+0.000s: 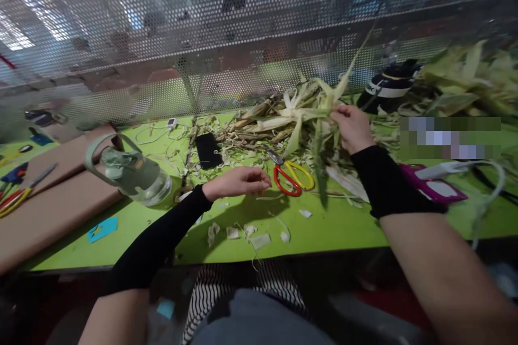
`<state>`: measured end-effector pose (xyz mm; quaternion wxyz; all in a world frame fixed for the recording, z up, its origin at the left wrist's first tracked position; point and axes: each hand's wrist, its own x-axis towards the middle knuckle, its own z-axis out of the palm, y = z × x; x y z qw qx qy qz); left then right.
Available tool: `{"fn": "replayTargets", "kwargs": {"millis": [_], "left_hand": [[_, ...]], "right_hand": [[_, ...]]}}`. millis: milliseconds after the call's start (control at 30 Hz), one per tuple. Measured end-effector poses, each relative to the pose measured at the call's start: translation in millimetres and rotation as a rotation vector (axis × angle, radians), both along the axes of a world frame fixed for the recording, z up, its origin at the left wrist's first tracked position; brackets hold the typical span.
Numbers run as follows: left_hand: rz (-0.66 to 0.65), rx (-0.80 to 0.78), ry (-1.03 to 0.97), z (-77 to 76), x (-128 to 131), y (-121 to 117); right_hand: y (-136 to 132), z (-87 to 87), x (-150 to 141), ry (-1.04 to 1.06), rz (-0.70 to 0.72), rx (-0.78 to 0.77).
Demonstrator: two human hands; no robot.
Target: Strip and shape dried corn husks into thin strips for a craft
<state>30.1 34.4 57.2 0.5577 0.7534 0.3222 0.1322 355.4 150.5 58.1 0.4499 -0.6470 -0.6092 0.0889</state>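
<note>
My right hand (353, 128) pinches a pale green corn husk (328, 98) whose strips spread out above the pile of husks (263, 124). One long strip points up and to the right, and a darker green one hangs down to the table. My left hand (240, 181) hovers over the table with its fingers loosely bent, and nothing shows in it. Just right of its fingertips lie scissors (288, 177) with one red and one yellow handle. Small husk scraps (261, 241) are scattered on the green table (324, 237) nearer to me.
A clear green water bottle (137, 175) and brown boards (73, 194) stand left. A black phone (208, 151) lies before the pile. On the right are a purple device (439, 188) with a white cable, a dark bottle (386, 89) and more husks (465, 83). Perforated metal mesh (226, 48) closes the back.
</note>
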Motion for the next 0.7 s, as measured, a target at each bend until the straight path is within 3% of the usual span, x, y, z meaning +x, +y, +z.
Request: {"fn": "replayTargets", "kwargs": {"millis": [200, 300, 567, 700], "left_hand": [[0.092, -0.091, -0.013, -9.6, -1, 12], [0.078, -0.105, 0.002, -9.4, -3, 9], [0.031, -0.089, 0.042, -6.3, -7, 1], [0.041, -0.060, 0.035, -1.5, -5, -5]], "right_hand": [[-10, 26.5, -23, 0.039, 0.167, -0.342], [-27, 32.5, -12, -0.075, 0.130, -0.440], [-92, -1.4, 22, -0.442, 0.002, -0.639], [-108, 9.2, 31, -0.477, 0.040, -0.662]]}}
